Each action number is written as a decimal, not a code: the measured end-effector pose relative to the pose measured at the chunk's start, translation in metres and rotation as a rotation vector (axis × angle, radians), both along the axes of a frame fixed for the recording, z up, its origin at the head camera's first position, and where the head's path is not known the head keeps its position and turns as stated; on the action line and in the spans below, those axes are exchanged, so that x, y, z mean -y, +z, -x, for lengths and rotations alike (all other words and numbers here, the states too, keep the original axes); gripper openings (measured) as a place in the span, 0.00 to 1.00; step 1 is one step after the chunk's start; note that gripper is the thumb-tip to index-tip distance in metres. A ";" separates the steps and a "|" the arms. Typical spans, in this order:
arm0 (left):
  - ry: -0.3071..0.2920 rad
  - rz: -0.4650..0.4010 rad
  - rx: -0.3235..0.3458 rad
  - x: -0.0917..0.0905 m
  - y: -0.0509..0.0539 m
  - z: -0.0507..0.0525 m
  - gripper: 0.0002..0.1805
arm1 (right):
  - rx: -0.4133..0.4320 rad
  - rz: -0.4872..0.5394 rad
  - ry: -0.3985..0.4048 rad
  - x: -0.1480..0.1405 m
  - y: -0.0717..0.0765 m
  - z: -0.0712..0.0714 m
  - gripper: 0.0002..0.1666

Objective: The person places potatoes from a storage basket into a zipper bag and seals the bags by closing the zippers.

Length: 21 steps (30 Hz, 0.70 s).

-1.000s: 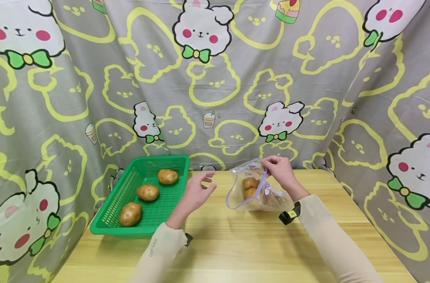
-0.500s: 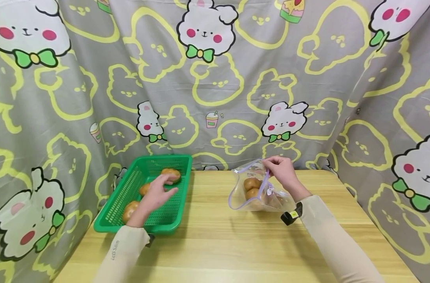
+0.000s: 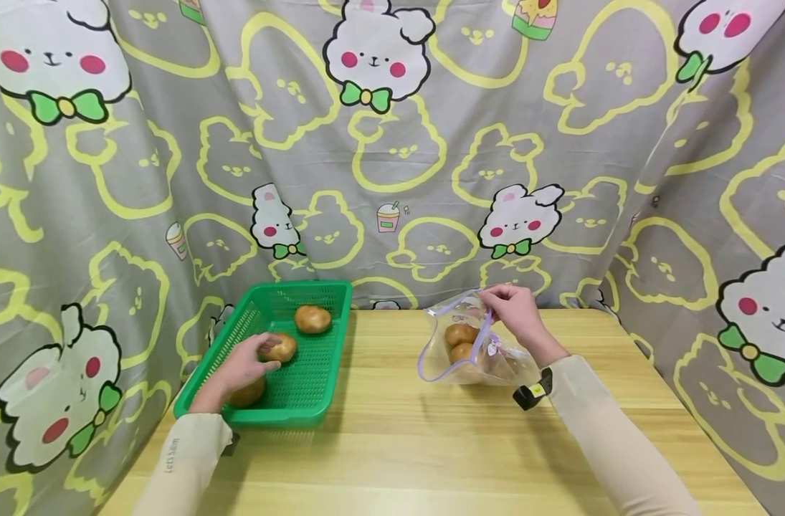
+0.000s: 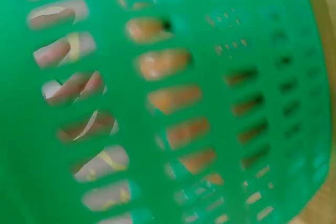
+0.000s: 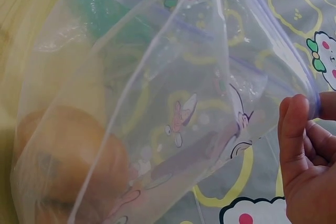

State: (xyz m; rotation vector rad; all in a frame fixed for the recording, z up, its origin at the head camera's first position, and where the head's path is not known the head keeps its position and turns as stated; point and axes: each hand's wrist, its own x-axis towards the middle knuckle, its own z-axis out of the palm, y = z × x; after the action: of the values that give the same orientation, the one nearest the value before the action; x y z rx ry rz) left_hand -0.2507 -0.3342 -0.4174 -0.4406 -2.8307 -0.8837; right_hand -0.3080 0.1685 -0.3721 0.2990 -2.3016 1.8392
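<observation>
My left hand (image 3: pixel 239 368) is inside the green plastic basket (image 3: pixel 272 416), fingers loosely bent at the left end of the middle potato (image 3: pixel 285 349). Whether they touch it is hard to tell. Under the hand lies the near potato (image 3: pixel 251 394), partly covered; the far potato (image 3: pixel 312 319) sits apart. In the left wrist view, the slotted basket wall (image 4: pixel 142 182) hides most of the hand. My right hand (image 3: pixel 516 315) pinches the purple-edged rim of a clear zip bag (image 3: pixel 510 367) between thumb and finger, its mouth facing left. Potatoes (image 3: pixel 461 335) lie in the bag.
The wooden table (image 3: pixel 386 444) carries the basket at left and the bag at right, with bare wood between them. A grey curtain (image 3: pixel 405 251) with cartoon rabbits hangs right behind the table and along its sides.
My left hand has moved left from above the table into the basket, passing over the far potato and drawing back to the middle one. The right hand keeps holding the bag's rim.
</observation>
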 end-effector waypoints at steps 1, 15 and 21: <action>-0.002 0.007 0.013 0.004 -0.001 0.000 0.21 | -0.002 -0.002 0.002 0.000 0.000 0.000 0.16; 0.022 0.103 0.083 0.030 -0.011 -0.004 0.20 | -0.006 -0.002 0.003 0.001 -0.001 0.001 0.15; 0.042 0.126 0.137 0.036 -0.010 -0.005 0.19 | -0.008 0.000 0.001 0.000 -0.002 0.002 0.15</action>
State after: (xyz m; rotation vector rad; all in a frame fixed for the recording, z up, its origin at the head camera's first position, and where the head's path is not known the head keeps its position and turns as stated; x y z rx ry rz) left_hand -0.2459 -0.3703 -0.4270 -0.3464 -3.0206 -0.7580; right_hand -0.3098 0.1681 -0.3741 0.3073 -2.2965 1.8353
